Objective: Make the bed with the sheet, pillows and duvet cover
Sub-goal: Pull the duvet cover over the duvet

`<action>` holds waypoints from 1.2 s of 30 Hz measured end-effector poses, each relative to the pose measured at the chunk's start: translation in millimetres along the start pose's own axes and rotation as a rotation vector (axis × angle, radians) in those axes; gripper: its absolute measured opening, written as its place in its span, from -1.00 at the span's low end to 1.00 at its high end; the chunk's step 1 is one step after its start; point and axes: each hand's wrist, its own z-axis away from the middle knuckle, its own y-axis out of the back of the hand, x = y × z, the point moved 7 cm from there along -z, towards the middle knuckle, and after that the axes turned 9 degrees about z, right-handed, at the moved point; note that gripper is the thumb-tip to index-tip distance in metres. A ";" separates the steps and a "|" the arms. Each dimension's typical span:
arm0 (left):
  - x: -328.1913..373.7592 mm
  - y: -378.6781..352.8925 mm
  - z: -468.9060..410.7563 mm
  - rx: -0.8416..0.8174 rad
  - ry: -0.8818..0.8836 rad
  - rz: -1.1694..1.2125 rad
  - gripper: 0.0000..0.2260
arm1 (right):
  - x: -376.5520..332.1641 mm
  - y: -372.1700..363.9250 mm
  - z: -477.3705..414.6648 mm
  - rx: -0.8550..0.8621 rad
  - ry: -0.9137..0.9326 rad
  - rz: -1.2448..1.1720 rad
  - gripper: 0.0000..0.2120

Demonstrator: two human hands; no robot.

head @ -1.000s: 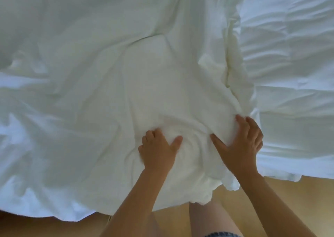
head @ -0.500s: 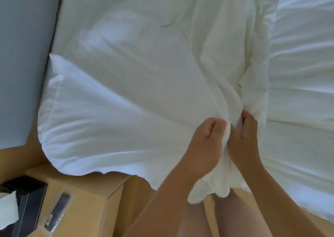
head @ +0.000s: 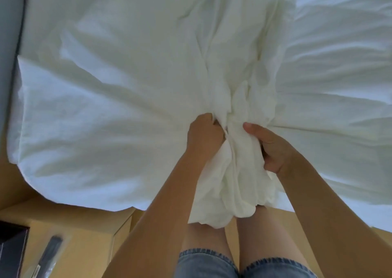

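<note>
As left grip (head: 204, 135) and right grip (head: 273, 148) both clutch bunched fabric (head: 239, 171) at six o'clock of the bed (head: 339, 65), left fingertips hidden in folds; blurred dark object (head: 49, 254) at seven.

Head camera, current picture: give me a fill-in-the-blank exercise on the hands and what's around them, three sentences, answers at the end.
1. The left hand and the right hand both grip one bunch of fabric, whose colour is ____.
2. The shorts at the bottom edge are made of blue ____.
3. The wooden nightstand stands on the person's ____ side.

Missing words: white; denim; left.
</note>
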 end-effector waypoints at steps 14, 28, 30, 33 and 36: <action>14.5 -6.2 -14.2 0.038 0.066 0.509 -0.77 | 33.9 -34.4 -9.9 -0.360 -0.139 0.258 -0.62; -2.3 -13.4 78.6 0.557 0.153 0.460 -0.67 | 21.6 -8.3 1.0 -0.390 -0.047 0.253 -0.91; 14.7 -4.9 57.2 0.492 0.116 0.580 -0.63 | 22.4 -21.5 4.6 -0.460 -0.005 0.234 -0.85; 22.3 -8.8 38.4 0.216 0.207 0.540 -0.77 | 27.9 -33.3 -1.7 -0.484 -0.040 0.296 -0.82; -2.9 -3.7 47.0 0.143 0.242 0.649 -0.84 | 26.9 -34.1 -11.2 -0.451 -0.088 0.535 -0.80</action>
